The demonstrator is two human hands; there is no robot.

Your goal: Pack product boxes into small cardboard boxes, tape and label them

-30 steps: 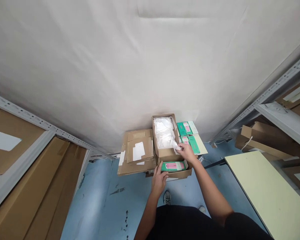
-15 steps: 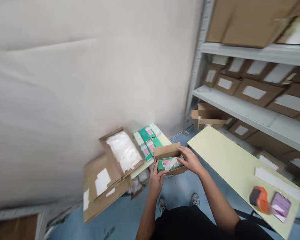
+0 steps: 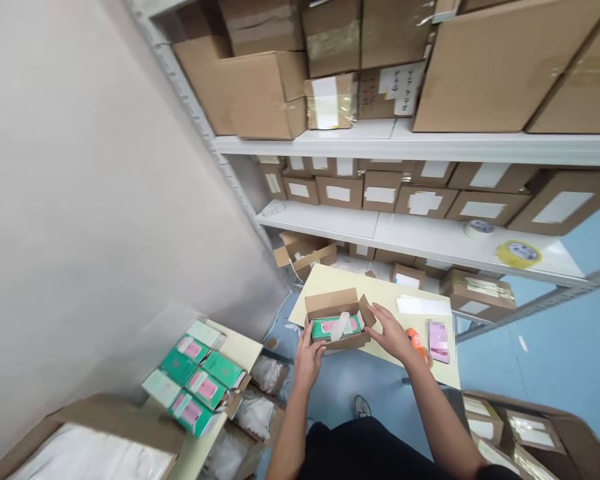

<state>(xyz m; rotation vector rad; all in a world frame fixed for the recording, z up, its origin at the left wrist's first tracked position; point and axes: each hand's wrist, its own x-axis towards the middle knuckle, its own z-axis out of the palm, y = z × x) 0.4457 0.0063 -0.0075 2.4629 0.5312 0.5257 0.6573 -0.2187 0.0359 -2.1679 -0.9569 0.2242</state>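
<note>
An open brown cardboard box [image 3: 331, 303] is held in front of me near the edge of the pale yellow table. Inside it lies a green and pink carton [image 3: 325, 326] with a crumpled piece of white paper [image 3: 341, 325] on top. My left hand [image 3: 308, 355] grips the box's left end, thumb along the near side. At the right end, my right hand [image 3: 389, 332] has its fingers closed on the raised end flap [image 3: 367, 312]. The box's underside is hidden.
On the pale yellow table [image 3: 380, 283] lie white sheets [image 3: 423, 306], an orange tape dispenser [image 3: 416, 343] and a purple-pink packet [image 3: 439, 340]. Green cartons [image 3: 205, 387] sit on another table at left. Shelves [image 3: 325, 227] with labelled boxes stand ahead; an open carton [image 3: 535, 427] is at lower right.
My view has swung to the right, with the box now in front of the yellow table instead of beside the green cartons. My right hand has moved from the paper to the end flap.
</note>
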